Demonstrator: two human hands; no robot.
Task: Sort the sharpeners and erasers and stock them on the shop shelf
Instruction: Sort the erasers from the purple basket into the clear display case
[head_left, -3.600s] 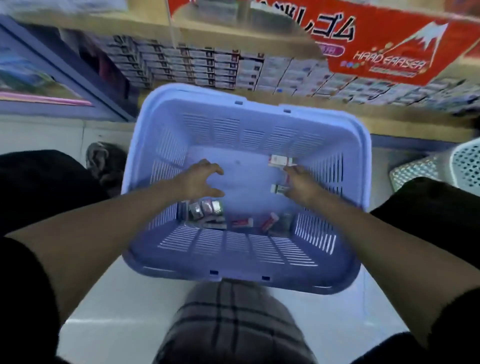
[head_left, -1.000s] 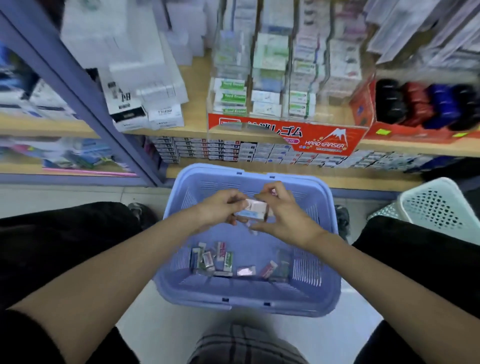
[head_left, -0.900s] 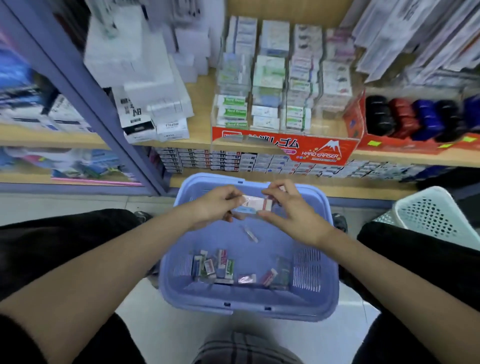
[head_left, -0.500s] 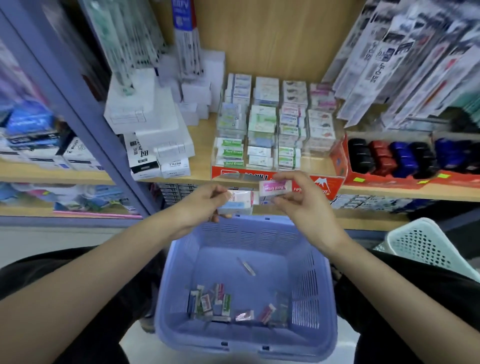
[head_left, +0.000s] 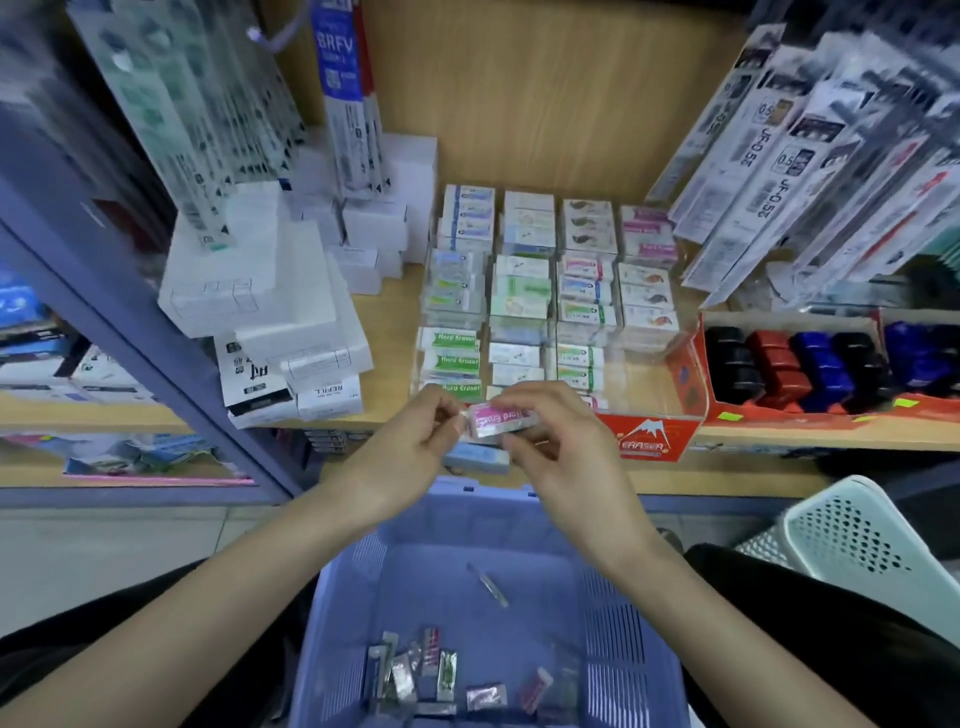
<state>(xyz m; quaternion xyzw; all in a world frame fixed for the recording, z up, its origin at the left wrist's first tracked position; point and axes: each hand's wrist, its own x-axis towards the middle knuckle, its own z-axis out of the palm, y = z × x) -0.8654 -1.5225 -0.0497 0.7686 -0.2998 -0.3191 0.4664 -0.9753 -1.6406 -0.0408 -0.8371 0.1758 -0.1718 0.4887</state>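
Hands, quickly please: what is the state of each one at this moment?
Left hand: closed, holding the blue eraser.
Right hand: closed, pinching the pink eraser.

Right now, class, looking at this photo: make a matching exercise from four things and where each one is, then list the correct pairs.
Things: 1 pink eraser; 2 blue eraser; 3 blue basket; 4 red display box.
Places: a front of the shelf; b pinched by the right hand; c below both hands; d held by the left hand, under another eraser.
Pairs: 1b; 2d; 3c; 4a.
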